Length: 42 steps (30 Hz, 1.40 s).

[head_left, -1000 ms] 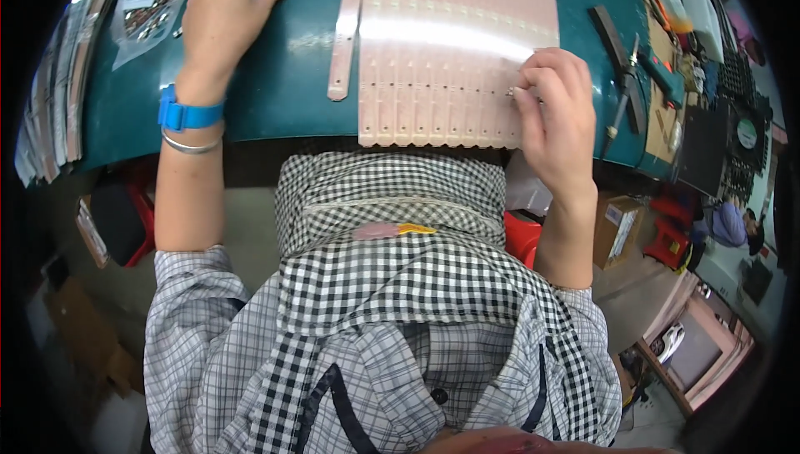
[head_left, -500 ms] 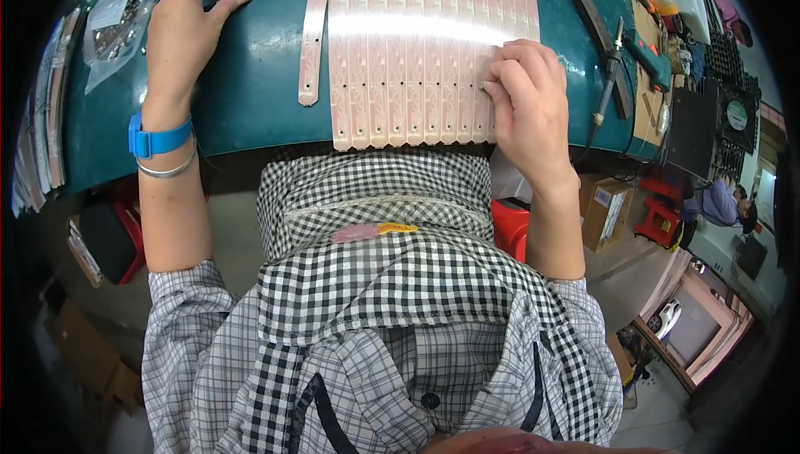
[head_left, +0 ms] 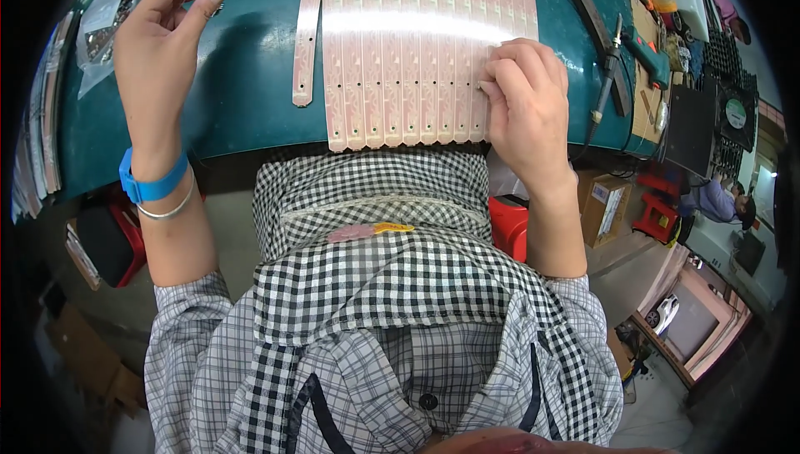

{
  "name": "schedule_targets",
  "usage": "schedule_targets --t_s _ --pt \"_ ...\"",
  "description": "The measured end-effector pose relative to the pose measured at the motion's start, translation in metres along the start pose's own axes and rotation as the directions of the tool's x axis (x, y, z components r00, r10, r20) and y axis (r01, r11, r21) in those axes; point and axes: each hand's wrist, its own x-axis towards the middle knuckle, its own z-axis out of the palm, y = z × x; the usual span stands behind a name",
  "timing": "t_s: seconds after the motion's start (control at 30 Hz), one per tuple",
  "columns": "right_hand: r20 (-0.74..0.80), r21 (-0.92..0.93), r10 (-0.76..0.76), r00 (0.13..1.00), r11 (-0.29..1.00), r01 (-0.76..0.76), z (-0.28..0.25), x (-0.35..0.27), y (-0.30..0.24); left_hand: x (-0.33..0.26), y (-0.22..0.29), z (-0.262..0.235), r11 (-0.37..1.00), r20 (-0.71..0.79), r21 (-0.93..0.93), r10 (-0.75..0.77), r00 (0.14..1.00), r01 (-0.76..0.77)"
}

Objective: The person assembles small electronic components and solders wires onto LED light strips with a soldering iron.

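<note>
A panel of narrow pink circuit board strips (head_left: 408,62), side by side, lies on the green tabletop with its notched end at the near edge. My right hand (head_left: 529,108) rests over the panel's right side, thumb and fingertips pinched together at the row of dark holes. Whatever those tips hold is too small to make out. A single loose strip (head_left: 307,45) lies just left of the panel. Farther left, my left hand (head_left: 158,50) hovers with curled fingers, thumb against forefinger, beside small dark parts (head_left: 219,10). Its grip is too fine to identify.
A clear plastic bag (head_left: 104,33) of small parts lies on the far left, near stacked boards (head_left: 50,112). On the right are a soldering iron (head_left: 608,79), a dark bar (head_left: 587,16) and a green-handled tool (head_left: 648,58). Another person (head_left: 725,200) sits far right.
My left hand has moved left and slightly back toward the bag, uncovering some small dark parts. My right hand keeps its place on the panel. The view has shifted slightly.
</note>
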Motion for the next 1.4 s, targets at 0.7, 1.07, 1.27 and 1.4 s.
schedule_targets --t_s 0.7,1.07,1.27,1.4 --pt "0.032 -0.054 -0.015 0.999 0.998 0.016 -0.002 0.005 -0.006 -0.071 0.071 0.032 0.863 0.352 -0.472 -0.003 0.936 0.181" --pt "-0.061 0.444 0.057 0.997 0.896 -0.024 -0.025 0.015 -0.026 -0.085 0.084 0.054 0.406 0.669 -0.607 -0.204 0.715 0.683" --pt "-0.037 0.724 0.131 0.991 0.687 -0.063 -0.025 0.015 -0.059 -0.091 0.098 0.062 0.324 0.657 -0.674 -0.149 0.739 0.664" --pt "-0.231 0.464 -0.005 0.973 0.878 0.115 -0.021 0.014 -0.06 -0.095 0.094 0.069 0.214 0.709 -0.656 -0.154 0.688 0.724"
